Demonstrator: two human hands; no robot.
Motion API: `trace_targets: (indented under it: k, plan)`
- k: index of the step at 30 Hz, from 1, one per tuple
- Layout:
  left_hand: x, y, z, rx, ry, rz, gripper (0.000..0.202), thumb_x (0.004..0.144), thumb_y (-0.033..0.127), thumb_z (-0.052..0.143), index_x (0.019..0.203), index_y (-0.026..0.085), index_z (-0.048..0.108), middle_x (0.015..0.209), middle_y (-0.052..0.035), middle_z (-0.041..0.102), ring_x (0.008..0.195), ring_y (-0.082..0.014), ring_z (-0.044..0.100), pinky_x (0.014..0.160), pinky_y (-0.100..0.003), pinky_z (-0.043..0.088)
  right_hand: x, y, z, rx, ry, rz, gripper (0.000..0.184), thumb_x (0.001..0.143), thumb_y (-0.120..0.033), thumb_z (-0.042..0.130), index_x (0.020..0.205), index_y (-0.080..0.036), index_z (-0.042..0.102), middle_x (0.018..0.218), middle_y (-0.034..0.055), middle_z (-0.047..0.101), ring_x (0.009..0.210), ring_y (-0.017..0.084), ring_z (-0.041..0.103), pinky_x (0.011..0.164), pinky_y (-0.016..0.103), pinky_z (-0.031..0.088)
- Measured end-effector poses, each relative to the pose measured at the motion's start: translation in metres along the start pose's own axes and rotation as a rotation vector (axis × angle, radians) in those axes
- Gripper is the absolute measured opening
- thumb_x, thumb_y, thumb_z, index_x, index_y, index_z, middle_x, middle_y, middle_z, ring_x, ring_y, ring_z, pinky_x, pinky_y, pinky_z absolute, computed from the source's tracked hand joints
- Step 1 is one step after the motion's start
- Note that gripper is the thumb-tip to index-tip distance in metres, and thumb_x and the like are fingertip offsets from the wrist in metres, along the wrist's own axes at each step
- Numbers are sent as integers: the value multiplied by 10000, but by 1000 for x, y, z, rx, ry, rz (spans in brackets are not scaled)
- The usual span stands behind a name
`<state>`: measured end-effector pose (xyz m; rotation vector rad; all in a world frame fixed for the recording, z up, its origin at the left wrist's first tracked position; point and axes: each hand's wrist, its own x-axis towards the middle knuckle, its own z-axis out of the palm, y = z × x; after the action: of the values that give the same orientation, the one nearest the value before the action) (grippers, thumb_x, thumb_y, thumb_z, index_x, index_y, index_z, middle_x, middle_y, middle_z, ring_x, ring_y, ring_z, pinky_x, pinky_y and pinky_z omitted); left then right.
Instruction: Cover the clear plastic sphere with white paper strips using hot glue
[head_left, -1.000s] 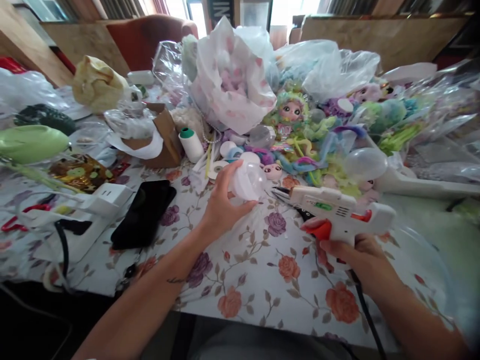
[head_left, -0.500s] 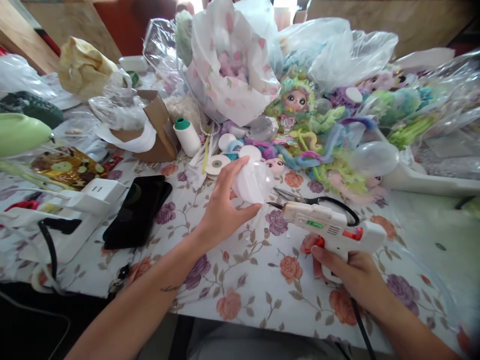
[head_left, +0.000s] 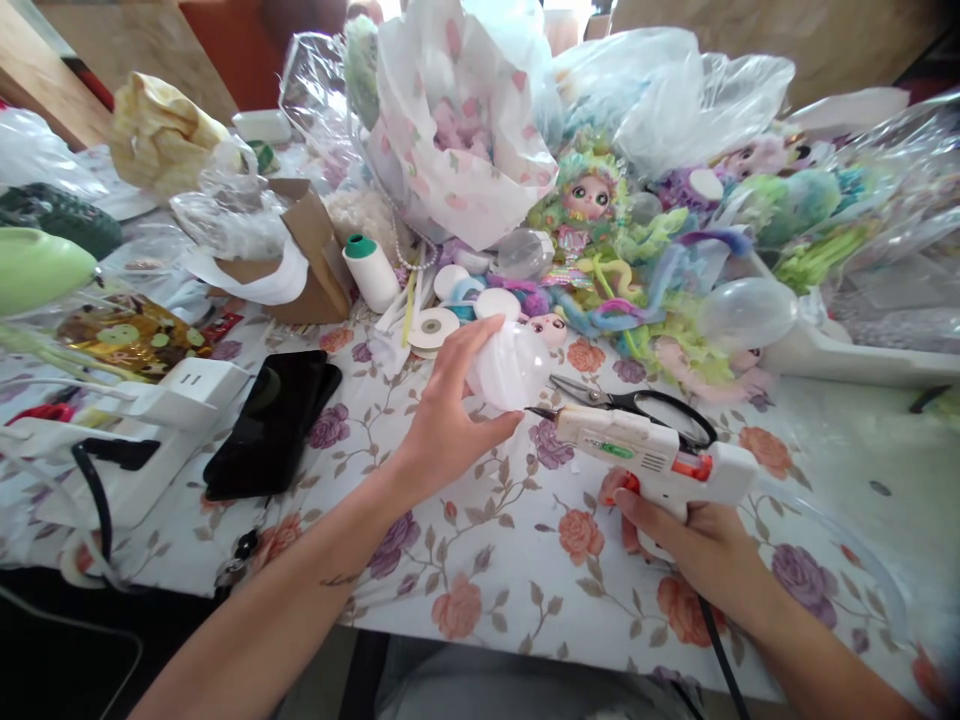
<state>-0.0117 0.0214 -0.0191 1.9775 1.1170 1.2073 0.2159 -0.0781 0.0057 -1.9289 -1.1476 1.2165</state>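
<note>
A translucent white plastic ball is held between the thumb and fingers of my left hand, just above the flowered cloth. My right hand is wrapped round the handle of a white glue gun, its fingers at the orange trigger. The dark nozzle points left and sits close by the ball's lower right side; whether it touches, I cannot tell. Black-handled scissors lie behind the glue gun, partly covered by it.
Two black phones and a white power strip lie at left. Behind are a ribbon roll, a thread cone, a cardboard box, a doll and plastic bags. A clear balloon-like piece rests at right.
The glue gun has shifted slightly left, bringing its nozzle nearer the ball. The ball has turned a little in my left hand, which otherwise stays in place.
</note>
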Motion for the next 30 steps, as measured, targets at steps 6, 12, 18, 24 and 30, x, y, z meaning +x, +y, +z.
trace_targets:
  k: [6,12,18,24,30]
  plan:
    - [-1,-2,0,-5,-12,13,787,803,298,760,1474,386,360,1572,-56,356,1426,-314,395,963,-353,567,-1,-1,1,-12,-10,6,339,711,-538,633,651,-206,605,560,-3,569,561,157,511,569,301,403]
    - [-1,-3,1,-24,-17,24,784,809,299,755,1478,387,355,1579,-56,342,1439,-317,378,978,-367,564,-2,-4,2,25,-19,-1,311,700,-518,642,647,-219,579,548,-21,548,543,148,477,555,297,388]
    - [0,-1,1,-7,-26,19,775,810,327,755,1476,380,361,1580,-65,348,1467,-332,337,989,-380,559,-2,-2,1,1,-25,-7,317,718,-522,632,634,-220,583,572,-9,560,576,168,519,573,310,414]
    - [-1,-1,0,-2,-25,27,790,808,309,759,1480,385,351,1583,-63,341,1469,-324,332,995,-374,553,0,3,-1,3,-60,-36,332,736,-530,652,646,-220,572,570,-9,564,550,160,499,543,302,402]
    - [-2,-3,0,19,-25,24,782,824,369,743,1489,381,331,1586,-77,328,1440,-327,376,981,-392,560,0,4,-1,13,-24,-44,302,751,-500,652,653,-217,608,565,1,581,556,172,531,545,301,430]
